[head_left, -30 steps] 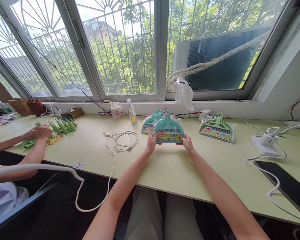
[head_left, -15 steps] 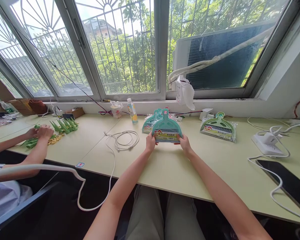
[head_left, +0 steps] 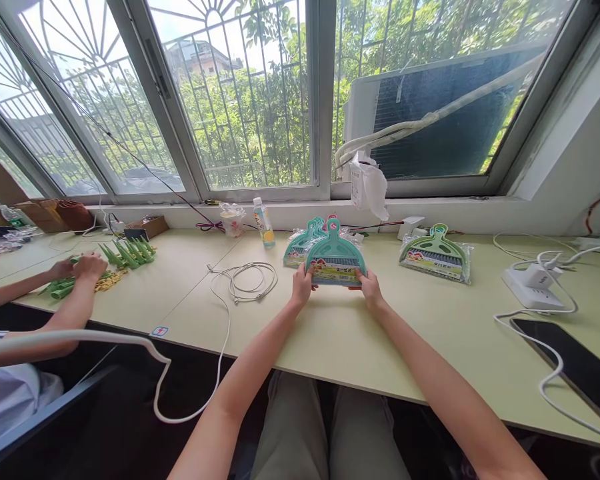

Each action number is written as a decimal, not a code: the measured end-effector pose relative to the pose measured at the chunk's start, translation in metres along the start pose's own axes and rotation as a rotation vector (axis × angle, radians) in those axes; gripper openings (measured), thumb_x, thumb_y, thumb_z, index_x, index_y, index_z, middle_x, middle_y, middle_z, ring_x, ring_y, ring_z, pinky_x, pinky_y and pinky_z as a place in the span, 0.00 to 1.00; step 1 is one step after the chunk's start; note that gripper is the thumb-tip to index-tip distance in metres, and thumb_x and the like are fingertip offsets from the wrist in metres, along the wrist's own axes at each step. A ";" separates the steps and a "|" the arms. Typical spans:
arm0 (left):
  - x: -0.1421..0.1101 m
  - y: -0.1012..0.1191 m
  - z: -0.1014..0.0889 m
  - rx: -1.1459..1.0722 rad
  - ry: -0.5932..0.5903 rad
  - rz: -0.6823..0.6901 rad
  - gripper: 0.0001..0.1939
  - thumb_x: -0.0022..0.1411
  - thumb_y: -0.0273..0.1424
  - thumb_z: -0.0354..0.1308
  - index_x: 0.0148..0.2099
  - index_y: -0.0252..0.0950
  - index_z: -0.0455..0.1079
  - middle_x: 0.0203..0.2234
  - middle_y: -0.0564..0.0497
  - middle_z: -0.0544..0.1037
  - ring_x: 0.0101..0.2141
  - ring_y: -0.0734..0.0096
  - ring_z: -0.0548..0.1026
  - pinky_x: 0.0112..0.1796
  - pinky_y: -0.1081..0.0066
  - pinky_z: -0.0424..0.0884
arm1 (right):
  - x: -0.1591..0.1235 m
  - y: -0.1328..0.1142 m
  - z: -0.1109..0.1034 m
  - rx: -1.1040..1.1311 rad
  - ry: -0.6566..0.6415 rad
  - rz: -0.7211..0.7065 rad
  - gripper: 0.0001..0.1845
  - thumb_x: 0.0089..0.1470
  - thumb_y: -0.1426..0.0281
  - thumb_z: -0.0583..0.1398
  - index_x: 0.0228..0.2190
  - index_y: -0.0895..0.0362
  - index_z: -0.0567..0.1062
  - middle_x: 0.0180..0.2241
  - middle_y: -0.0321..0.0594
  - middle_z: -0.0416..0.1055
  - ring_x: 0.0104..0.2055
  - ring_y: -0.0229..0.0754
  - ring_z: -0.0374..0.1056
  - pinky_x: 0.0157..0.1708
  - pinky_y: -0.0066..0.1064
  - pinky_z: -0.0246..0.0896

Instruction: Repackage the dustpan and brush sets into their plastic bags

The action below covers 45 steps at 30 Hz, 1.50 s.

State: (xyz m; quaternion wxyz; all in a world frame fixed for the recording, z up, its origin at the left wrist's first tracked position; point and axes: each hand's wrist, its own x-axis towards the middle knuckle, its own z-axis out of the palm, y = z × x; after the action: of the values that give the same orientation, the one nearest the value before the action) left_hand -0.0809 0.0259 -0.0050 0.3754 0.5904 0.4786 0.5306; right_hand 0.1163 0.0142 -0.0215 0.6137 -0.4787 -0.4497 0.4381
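Note:
Between my two hands I hold up a teal dustpan and brush set (head_left: pixel 334 253) with a printed label across its bristles. My left hand (head_left: pixel 303 285) is closed around its lower left corner, and my right hand (head_left: pixel 369 287) grips the lower right corner. The set is upright, handle loop at the top, above the pale table (head_left: pixel 330 340). Partly hidden behind it lie other wrapped teal dustpan sets (head_left: pixel 296 250). To the right sits a green dustpan set (head_left: pixel 436 257) in clear plastic wrap.
A drink bottle (head_left: pixel 264 223) and a bagged cup (head_left: pixel 233 220) stand by the window sill. A coiled white cable (head_left: pixel 253 283) lies left of my hands. At right are a power strip (head_left: pixel 537 290) and a phone (head_left: pixel 573 367). A co-worker's hands (head_left: pixel 83 267) handle green pieces at far left.
The held dustpan set has shifted very slightly to the right and tilted a little. Both hands keep the same grip.

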 end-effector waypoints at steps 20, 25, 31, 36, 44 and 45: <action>0.004 -0.004 -0.005 0.018 0.086 -0.015 0.22 0.54 0.44 0.64 0.44 0.34 0.69 0.34 0.47 0.77 0.24 0.73 0.75 0.17 0.77 0.72 | -0.011 -0.014 0.006 -0.006 -0.132 0.158 0.19 0.55 0.58 0.59 0.44 0.56 0.70 0.43 0.45 0.76 0.31 0.44 0.77 0.24 0.29 0.71; 0.002 -0.004 -0.003 0.042 0.077 -0.007 0.20 0.55 0.43 0.63 0.44 0.34 0.69 0.36 0.46 0.77 0.28 0.69 0.76 0.17 0.76 0.72 | -0.009 -0.009 0.004 -0.030 -0.093 0.131 0.16 0.52 0.63 0.62 0.42 0.57 0.70 0.42 0.45 0.76 0.29 0.43 0.76 0.24 0.28 0.70; 0.001 -0.006 -0.001 0.071 0.062 0.005 0.18 0.57 0.42 0.61 0.44 0.35 0.69 0.36 0.46 0.77 0.27 0.71 0.76 0.18 0.77 0.70 | -0.006 -0.004 0.003 -0.026 -0.064 0.138 0.16 0.51 0.63 0.62 0.42 0.56 0.71 0.41 0.43 0.77 0.28 0.42 0.76 0.24 0.28 0.70; 0.001 -0.007 -0.001 0.171 0.059 0.029 0.18 0.59 0.43 0.58 0.46 0.36 0.67 0.37 0.48 0.78 0.22 0.76 0.74 0.19 0.76 0.67 | -0.001 0.001 -0.001 -0.054 -0.030 0.132 0.17 0.48 0.63 0.63 0.40 0.56 0.73 0.39 0.43 0.77 0.30 0.42 0.76 0.23 0.28 0.69; -0.007 0.005 0.001 0.398 0.015 0.022 0.25 0.60 0.50 0.55 0.50 0.36 0.65 0.23 0.55 0.75 0.15 0.75 0.71 0.23 0.74 0.64 | 0.003 -0.004 -0.011 -0.107 0.084 0.065 0.16 0.41 0.63 0.66 0.34 0.57 0.76 0.36 0.43 0.76 0.36 0.44 0.73 0.25 0.30 0.72; -0.008 0.006 0.001 0.396 0.018 0.032 0.27 0.60 0.51 0.55 0.51 0.36 0.64 0.23 0.55 0.74 0.16 0.74 0.71 0.24 0.74 0.64 | 0.004 -0.005 -0.012 -0.104 0.089 0.066 0.16 0.41 0.64 0.66 0.34 0.57 0.76 0.35 0.43 0.76 0.35 0.44 0.73 0.25 0.30 0.72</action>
State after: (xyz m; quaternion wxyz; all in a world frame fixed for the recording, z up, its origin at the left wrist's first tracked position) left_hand -0.0789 0.0168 -0.0021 0.2391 0.6556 0.5675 0.4371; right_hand 0.1298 0.0147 -0.0174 0.5928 -0.5435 -0.4280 0.4124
